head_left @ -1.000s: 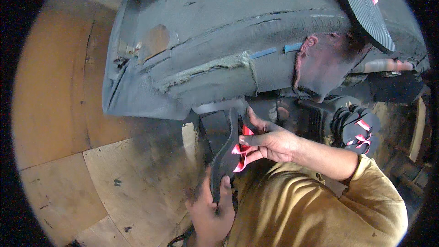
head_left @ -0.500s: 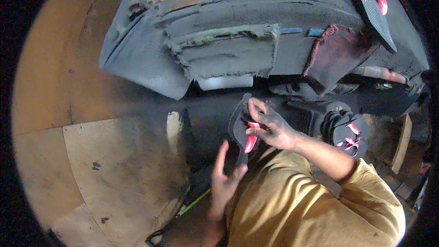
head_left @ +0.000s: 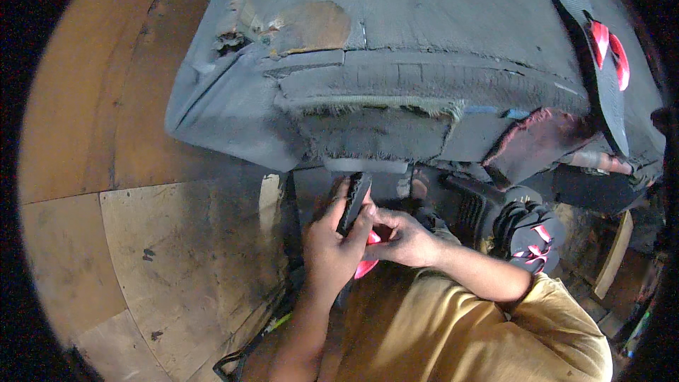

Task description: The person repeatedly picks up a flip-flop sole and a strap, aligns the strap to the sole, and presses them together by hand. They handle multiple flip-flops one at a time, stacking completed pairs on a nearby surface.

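Left hand [head_left: 322,244] and right hand [head_left: 410,240] grasp a black flip-flop [head_left: 355,201], its sole turned edge-on, just below the near edge of a worn grey bench [head_left: 438,28]. The left grips the sole between thumb and fingers; the right's fingers close beside the red strap [head_left: 366,269], their exact hold partly hidden. Another flip-flop [head_left: 607,99] lies at the bench's right side, above a stack of flip-flops [head_left: 520,233].

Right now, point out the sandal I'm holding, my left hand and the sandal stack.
Held sandal [head_left: 356,204], head view: dark sole.
Left hand [head_left: 327,240], head view: its middle.
Sandal stack [head_left: 522,236], head view: top sandal's sole.
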The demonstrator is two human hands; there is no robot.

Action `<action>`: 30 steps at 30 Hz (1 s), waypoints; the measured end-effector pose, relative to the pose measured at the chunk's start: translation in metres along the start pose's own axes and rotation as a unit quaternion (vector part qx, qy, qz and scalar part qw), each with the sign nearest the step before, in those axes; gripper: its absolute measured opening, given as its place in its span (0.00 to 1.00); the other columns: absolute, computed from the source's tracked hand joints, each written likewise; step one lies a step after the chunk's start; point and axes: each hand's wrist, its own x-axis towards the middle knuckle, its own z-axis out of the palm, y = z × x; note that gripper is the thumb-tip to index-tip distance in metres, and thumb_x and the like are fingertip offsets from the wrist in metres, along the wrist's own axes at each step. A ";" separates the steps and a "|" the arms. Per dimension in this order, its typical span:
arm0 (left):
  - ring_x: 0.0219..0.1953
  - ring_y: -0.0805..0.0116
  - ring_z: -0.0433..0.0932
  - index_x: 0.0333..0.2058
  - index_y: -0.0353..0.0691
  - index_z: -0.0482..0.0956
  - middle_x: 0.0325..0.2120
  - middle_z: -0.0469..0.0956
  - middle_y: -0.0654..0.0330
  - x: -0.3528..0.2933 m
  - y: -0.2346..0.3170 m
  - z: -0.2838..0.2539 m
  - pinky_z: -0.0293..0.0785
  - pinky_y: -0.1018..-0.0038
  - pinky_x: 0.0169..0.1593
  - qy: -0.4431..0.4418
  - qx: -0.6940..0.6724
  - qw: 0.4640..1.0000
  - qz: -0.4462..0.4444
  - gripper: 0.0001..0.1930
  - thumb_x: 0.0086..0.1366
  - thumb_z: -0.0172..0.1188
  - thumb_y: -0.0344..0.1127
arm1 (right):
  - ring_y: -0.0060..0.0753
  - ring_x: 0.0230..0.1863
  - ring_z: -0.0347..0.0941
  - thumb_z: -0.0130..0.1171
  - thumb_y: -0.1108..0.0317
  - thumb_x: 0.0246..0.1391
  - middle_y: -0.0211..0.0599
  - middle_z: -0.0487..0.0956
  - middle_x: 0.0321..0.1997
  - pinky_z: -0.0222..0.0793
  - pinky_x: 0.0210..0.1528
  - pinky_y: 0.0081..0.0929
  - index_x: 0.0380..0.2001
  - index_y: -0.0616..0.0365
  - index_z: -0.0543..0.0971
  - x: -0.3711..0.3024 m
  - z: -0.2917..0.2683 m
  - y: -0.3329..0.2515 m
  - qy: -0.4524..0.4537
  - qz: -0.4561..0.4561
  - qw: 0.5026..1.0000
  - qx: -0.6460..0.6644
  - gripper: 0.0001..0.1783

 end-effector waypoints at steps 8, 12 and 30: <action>0.44 0.70 0.81 0.55 0.32 0.74 0.41 0.83 0.49 0.016 -0.001 0.003 0.75 0.70 0.47 -0.069 -0.123 0.983 -0.118 0.25 0.63 0.64 0.38 | 0.27 0.51 0.75 0.64 0.82 0.54 0.30 0.78 0.51 0.72 0.58 0.29 0.57 0.54 0.73 0.001 -0.009 -0.024 -0.010 0.131 0.900 0.416 0.27; 0.38 0.75 0.79 0.53 0.30 0.75 0.38 0.83 0.53 0.048 -0.033 0.033 0.75 0.72 0.44 -0.087 -0.114 0.987 -0.074 0.23 0.63 0.62 0.38 | 0.31 0.46 0.80 0.64 0.81 0.53 0.33 0.80 0.49 0.80 0.48 0.31 0.55 0.55 0.74 0.014 -0.040 -0.019 0.067 0.186 0.890 0.412 0.25; 0.48 0.79 0.73 0.67 0.35 0.61 0.58 0.70 0.61 -0.011 -0.068 0.068 0.75 0.82 0.44 -0.070 -0.584 0.805 -0.072 0.37 0.55 0.48 0.15 | 0.51 0.68 0.63 0.72 0.65 0.49 0.57 0.50 0.75 0.60 0.67 0.37 0.73 0.44 0.51 -0.020 -0.005 -0.045 0.070 0.041 0.841 -0.535 0.53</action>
